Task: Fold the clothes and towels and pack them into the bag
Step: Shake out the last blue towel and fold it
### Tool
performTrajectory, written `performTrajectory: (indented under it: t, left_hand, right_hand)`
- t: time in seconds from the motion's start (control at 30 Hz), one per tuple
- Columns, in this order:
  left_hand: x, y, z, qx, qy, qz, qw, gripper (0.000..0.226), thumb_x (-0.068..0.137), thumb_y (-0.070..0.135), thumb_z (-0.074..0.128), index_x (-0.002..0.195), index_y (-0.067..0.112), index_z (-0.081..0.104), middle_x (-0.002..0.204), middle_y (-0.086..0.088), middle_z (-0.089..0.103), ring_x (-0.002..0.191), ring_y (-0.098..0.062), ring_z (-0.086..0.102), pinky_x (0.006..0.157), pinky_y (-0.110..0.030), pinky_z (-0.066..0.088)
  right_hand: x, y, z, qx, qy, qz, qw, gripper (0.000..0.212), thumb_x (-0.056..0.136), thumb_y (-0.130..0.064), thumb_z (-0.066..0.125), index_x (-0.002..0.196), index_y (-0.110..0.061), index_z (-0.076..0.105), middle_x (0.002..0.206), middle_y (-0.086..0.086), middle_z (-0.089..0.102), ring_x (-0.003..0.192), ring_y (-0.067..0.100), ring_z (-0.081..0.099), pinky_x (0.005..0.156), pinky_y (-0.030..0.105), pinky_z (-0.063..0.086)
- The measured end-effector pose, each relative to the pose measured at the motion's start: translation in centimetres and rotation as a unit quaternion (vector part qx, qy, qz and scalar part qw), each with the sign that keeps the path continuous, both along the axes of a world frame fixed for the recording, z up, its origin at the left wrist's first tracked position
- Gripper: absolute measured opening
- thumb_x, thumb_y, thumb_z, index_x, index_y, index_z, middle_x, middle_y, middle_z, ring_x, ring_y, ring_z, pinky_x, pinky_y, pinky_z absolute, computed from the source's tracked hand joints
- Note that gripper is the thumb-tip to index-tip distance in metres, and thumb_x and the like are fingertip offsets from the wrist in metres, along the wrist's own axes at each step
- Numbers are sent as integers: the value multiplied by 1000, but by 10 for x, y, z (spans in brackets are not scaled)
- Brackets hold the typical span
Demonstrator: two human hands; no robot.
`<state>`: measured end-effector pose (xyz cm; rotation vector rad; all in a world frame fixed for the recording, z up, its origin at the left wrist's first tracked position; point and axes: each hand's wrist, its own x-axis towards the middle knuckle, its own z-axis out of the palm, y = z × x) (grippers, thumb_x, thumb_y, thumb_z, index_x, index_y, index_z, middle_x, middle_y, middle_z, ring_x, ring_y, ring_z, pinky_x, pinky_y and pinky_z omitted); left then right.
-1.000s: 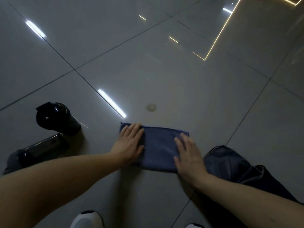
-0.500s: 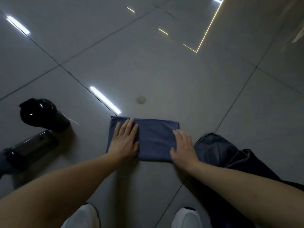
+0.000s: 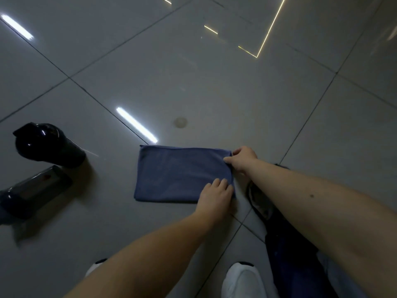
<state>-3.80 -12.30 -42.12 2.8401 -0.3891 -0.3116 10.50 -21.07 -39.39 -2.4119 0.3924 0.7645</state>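
A blue towel (image 3: 176,173), folded into a flat rectangle, lies on the grey tiled floor. My left hand (image 3: 216,195) rests on its near right corner with the fingers curled over the edge. My right hand (image 3: 241,158) pinches the far right corner of the towel. Dark blue clothing (image 3: 287,254), crumpled, lies on the floor to the right, partly under my right forearm. No bag is clearly visible.
Two black bottles sit at the left: one upright (image 3: 47,145), one lying on its side (image 3: 32,192). My white shoes (image 3: 240,280) show at the bottom edge. A small round mark (image 3: 180,122) is on the floor beyond the towel.
Both hands moved from lying flat on the towel's two ends to its right edge. The left hand crossed over to the near right corner; the right hand took the far right corner.
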Motion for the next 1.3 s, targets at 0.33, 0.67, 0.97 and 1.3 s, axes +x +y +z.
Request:
performTrajectory:
  t: [0.33, 0.67, 0.97, 1.3]
  left_hand:
    - [10, -6, 19, 49, 22, -93, 994, 46, 100, 15, 43, 145, 6, 36, 132, -17, 46, 108, -35, 52, 69, -41, 43]
    - [3, 2, 27, -5, 45, -38, 998, 33, 97, 11, 50, 129, 8, 45, 125, -15, 48, 103, -34, 54, 62, -40, 40]
    - [-38, 29, 49, -316, -2, 319, 893, 23, 88, 21, 60, 92, 27, 38, 83, 8, 53, 68, -18, 54, 57, -36, 39]
    - [-69, 114, 42, -414, -79, 544, 726, 23, 85, 4, 65, 92, 25, 60, 90, -2, 62, 75, -7, 58, 62, -8, 41]
  right_hand:
    - [0, 10, 5, 2, 32, 3, 999, 18, 80, -16, 76, 93, -6, 67, 92, 9, 67, 85, 25, 62, 75, 31, 51]
    - [6, 11, 13, 32, 43, 0, 999, 12, 74, -8, 71, 81, -6, 62, 77, 13, 66, 75, 30, 69, 72, 42, 63]
    - [7, 54, 56, 101, 99, 35, 989, 9, 83, 1, 58, 77, -5, 55, 67, 12, 54, 53, 23, 56, 52, 28, 53]
    - [-21, 169, 59, 138, 83, 120, 980, 13, 82, -6, 61, 72, -11, 55, 68, 10, 56, 55, 22, 54, 51, 25, 45]
